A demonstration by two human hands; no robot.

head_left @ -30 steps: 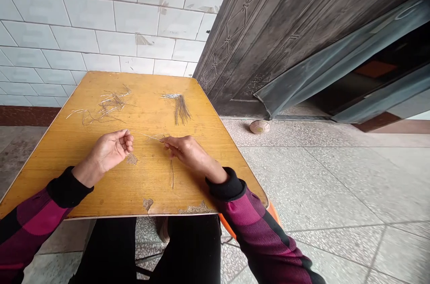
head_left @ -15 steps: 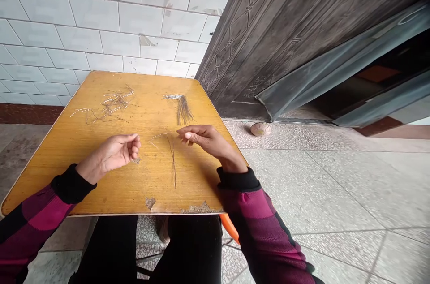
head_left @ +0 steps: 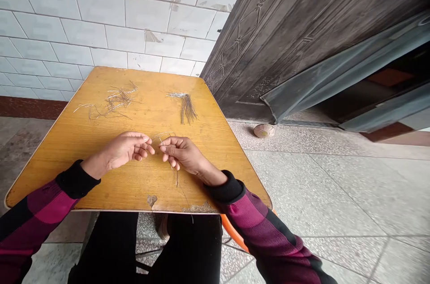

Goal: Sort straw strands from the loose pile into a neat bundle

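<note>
Low over the middle of the table, my right hand (head_left: 181, 153) pinches a thin wire (head_left: 184, 195). Its long tail hangs below the hand and past the table's front edge, and a short bright end shows above the fingertips. Close by on the left, my left hand (head_left: 129, 149) has thumb and forefinger pressed together; whatever they hold is too fine to make out. Under and behind the fingers lie loose bent wires (head_left: 176, 178), partly hidden by my right hand. The two hands are close but apart.
A tangled heap of wires (head_left: 117, 101) is at the table's back left. A bent bundle of wires (head_left: 188, 107) lies at the back right. The wooden table (head_left: 83, 140) has chipped front edges and stands by a tiled wall. A ball (head_left: 264, 131) rests on the floor.
My right hand has moved left and down, towards my left hand, and now pinches a wire whose tail hangs down. My left hand has shifted slightly right.
</note>
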